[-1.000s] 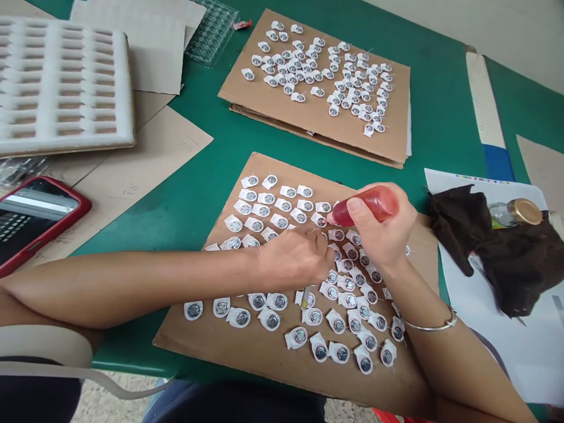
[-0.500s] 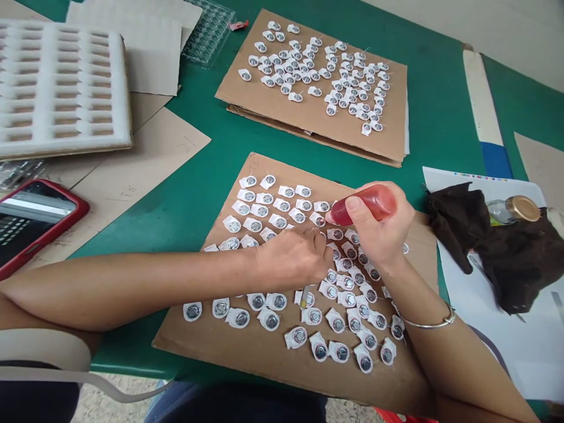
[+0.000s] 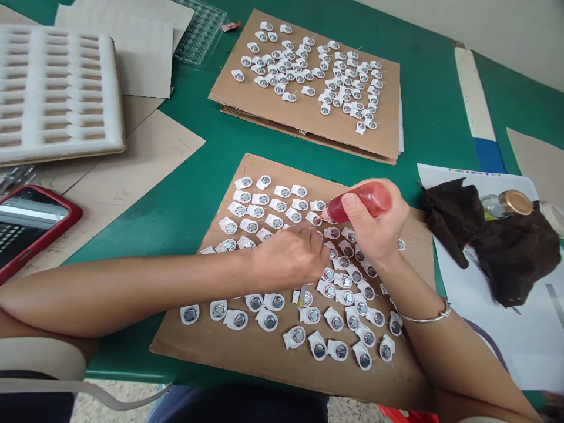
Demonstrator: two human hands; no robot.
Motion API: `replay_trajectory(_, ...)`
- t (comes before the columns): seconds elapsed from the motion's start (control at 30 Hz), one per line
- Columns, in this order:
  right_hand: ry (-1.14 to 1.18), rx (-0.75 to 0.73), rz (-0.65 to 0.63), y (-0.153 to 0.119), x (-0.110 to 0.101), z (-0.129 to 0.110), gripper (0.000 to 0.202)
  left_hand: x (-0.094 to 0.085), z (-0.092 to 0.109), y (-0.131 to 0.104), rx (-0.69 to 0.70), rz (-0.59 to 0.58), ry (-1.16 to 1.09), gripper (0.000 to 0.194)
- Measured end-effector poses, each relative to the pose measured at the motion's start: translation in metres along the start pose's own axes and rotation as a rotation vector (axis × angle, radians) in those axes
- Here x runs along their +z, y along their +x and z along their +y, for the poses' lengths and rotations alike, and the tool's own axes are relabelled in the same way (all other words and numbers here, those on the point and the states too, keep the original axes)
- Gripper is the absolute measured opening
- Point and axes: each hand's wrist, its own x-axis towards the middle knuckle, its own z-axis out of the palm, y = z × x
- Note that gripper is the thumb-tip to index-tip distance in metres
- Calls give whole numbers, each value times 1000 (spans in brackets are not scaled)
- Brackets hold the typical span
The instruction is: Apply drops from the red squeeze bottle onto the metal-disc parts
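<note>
My right hand (image 3: 381,229) is wrapped round a red squeeze bottle (image 3: 352,204), tilted with its nozzle pointing down to the left. The nozzle is at a small round silver piece on a white tab (image 3: 314,218). Closed beside it, my left hand (image 3: 293,258) grips a thin tool (image 3: 302,297); only its pale, yellowish end shows below the fist. Its front end and my left fingertips are mostly hidden. Many similar silver pieces lie spread on the cardboard sheet (image 3: 229,376) under both hands.
Behind, a second cardboard stack (image 3: 259,106) bears more such pieces. A white foam tray (image 3: 66,88) and red-cased phone (image 3: 35,229) are at left. Dark cloth (image 3: 511,258) and a gold-lidded glass jar (image 3: 515,203) lie on white paper at right.
The whole view has shifted slightly, with things appearing a little further left. Both hands keep their grips, and the bottle's nozzle stays at the same silver piece.
</note>
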Motion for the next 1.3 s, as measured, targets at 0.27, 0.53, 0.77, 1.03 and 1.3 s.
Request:
replay_trajectory(0.27,7,18,2,0,1,1,31,2,0,-1,6,35,21,23)
replay_trajectory(0.53,7,31,17,2,2,2,33,1,-1,-1,22,-18,13,22)
replay_trajectory(0.77,-23,35,40,4,2,4,33,1,-2,0,20,-5,-8,24)
replay_trajectory(1.03,-16,58,21,5,0,5,34,0,-3,-2,-2,-43,-17,23)
replay_trajectory(1.3,-42,31,20,6,-1,4,34,1,-6,-2,-4,-28,-39,21)
